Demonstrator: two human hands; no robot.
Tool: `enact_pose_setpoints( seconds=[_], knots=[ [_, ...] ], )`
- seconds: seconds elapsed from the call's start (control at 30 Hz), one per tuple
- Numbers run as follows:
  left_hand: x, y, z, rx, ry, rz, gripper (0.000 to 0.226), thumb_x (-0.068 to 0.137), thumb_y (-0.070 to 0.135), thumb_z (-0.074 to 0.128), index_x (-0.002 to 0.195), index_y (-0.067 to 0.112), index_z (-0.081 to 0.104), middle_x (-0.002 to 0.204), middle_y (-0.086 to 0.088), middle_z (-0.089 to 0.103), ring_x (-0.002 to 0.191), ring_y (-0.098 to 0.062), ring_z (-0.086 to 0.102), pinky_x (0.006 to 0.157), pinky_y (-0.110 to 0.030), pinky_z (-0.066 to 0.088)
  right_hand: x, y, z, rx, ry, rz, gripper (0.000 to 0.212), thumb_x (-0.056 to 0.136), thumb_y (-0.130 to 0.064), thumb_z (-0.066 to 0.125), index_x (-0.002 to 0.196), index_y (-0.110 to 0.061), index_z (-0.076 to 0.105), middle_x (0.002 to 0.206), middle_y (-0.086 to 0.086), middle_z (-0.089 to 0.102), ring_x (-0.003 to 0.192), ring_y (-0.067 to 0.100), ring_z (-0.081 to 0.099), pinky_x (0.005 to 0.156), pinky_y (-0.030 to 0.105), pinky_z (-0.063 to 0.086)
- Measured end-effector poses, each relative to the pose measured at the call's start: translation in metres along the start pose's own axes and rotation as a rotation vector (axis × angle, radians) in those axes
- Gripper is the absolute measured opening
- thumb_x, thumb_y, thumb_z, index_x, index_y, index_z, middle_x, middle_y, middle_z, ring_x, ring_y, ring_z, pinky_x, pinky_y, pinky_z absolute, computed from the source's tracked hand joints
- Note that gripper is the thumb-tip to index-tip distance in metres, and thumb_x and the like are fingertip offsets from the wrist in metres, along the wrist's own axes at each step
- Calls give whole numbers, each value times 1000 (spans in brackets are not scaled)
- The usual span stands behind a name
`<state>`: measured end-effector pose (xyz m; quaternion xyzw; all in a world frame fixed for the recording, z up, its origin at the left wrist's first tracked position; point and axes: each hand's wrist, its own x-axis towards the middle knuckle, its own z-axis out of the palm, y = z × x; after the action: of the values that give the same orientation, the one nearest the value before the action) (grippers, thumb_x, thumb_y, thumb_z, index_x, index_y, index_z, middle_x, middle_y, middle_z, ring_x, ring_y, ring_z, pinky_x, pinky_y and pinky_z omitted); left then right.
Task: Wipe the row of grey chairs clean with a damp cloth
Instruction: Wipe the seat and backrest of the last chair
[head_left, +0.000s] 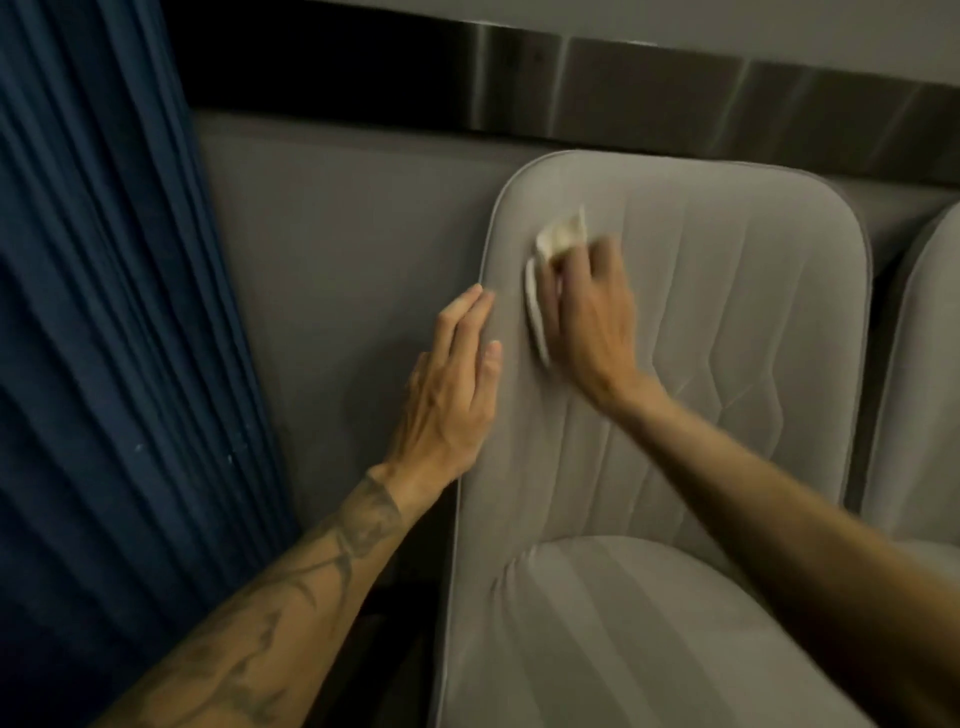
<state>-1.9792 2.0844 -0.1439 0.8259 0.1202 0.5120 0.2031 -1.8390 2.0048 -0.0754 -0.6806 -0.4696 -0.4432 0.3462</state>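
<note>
From the head view, a dark blue pleated curtain (104, 312) hung down the whole left side, its folds running from the far corner toward the near edge. Right of it stood a plain grey wall panel (337, 249), and along the top of that panel, at the far side, ran a brushed metal strip (675, 98). At the right edge a second chair (914, 389) showed only a sliver of its backrest, just beside the first.

The right forearm (779, 509) lay across the picture from the near right corner, covering the lower right of the backrest and part of the seat cushion (597, 639). The left forearm (270, 597), tattooed, came in from the near left.

The grey chair (737, 291) filled the middle – soft, pale grey upholstery with rounded corners, piped edges and stitched lines down the backrest; the seat showed faint lighter stripes. The left hand (452, 395) lay flat on the backrest's left edge, fingers straight and pressed together. The right hand (592, 312), blurred, held the cloth (558, 236) against the upper left of the backrest, fingers bent over it – the whitish, crumpled cloth stuck out past the fingertips and along the hand's left side
</note>
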Motion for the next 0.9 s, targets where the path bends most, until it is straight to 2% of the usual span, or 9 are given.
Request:
enact_pose_setpoints(
  seconds=[0.07, 0.13, 0.27, 0.33, 0.4, 0.5, 0.63, 0.73, 0.9],
  knots=[
    [-10, -3, -9, -75, -62, -39, 55, 108, 38, 33, 157, 13, 38, 158, -2, 36, 135, 6, 37, 107, -8, 35, 51, -5, 0, -47, 34, -32, 34, 105, -35, 46, 101, -3, 57, 103, 19, 53, 82, 32, 53, 65, 41, 44],
    [-27, -7, -15, -115, -148, -76, 59, 108, 41, 35, 160, 15, 32, 156, 0, 35, 129, 9, 36, 102, 3, 27, 66, -12, 5, -85, 9, -114, 38, 106, -38, 43, 103, -4, 58, 105, 18, 53, 83, 31, 53, 64, 40, 43],
    [-68, -20, -23, -147, -287, -165, 65, 103, 50, 38, 161, 22, 29, 153, 8, 37, 131, 3, 42, 108, -10, 34, -2, -32, 7, -48, -84, -326, 30, 103, -31, 55, 95, -3, 62, 95, 20, 57, 78, 34, 52, 63, 43, 38],
    [-94, -21, -25, -149, -350, -234, 64, 101, 51, 43, 159, 26, 32, 150, 11, 39, 131, -1, 46, 111, -25, 43, -50, -37, 1, -30, -215, -564, 25, 102, -28, 58, 99, -4, 63, 96, 19, 58, 81, 33, 51, 67, 42, 40],
    [-121, -23, -28, -147, -431, -273, 64, 102, 53, 46, 159, 34, 26, 152, 15, 36, 133, 1, 46, 113, -29, 43, -54, -31, -5, -47, -309, -733, 24, 103, -28, 55, 102, -5, 62, 97, 18, 59, 81, 33, 53, 69, 42, 43],
    [-153, -27, -31, -148, -534, -311, 70, 102, 67, 36, 162, 45, 8, 159, 24, 25, 136, 15, 36, 111, -9, 30, 5, -30, -2, -112, -155, -448, 29, 103, -32, 54, 96, -4, 60, 92, 18, 55, 73, 34, 52, 64, 39, 32],
    [-175, -24, -33, -136, -572, -366, 68, 104, 63, 36, 163, 44, 8, 158, 31, 21, 137, 20, 29, 107, 1, 21, 32, -38, 8, -146, -86, -233, 34, 105, -35, 47, 98, -4, 59, 97, 18, 55, 78, 35, 53, 64, 44, 42],
    [-180, -17, -35, -157, -565, -425, 57, 108, 49, 39, 161, 45, 17, 156, 30, 26, 136, 18, 33, 112, -9, 28, -47, -47, 7, -17, -130, -295, 26, 101, -31, 58, 96, -5, 61, 94, 17, 56, 76, 31, 50, 64, 39, 36],
    [-186, -10, -45, -98, -665, -484, 53, 112, 33, 36, 163, 36, 19, 164, 21, 23, 143, 8, 30, 117, -15, 24, -156, -43, -2, 39, -445, -727, 24, 98, -28, 63, 111, -11, 52, 107, 12, 51, 88, 28, 51, 74, 38, 43]
  ],
)
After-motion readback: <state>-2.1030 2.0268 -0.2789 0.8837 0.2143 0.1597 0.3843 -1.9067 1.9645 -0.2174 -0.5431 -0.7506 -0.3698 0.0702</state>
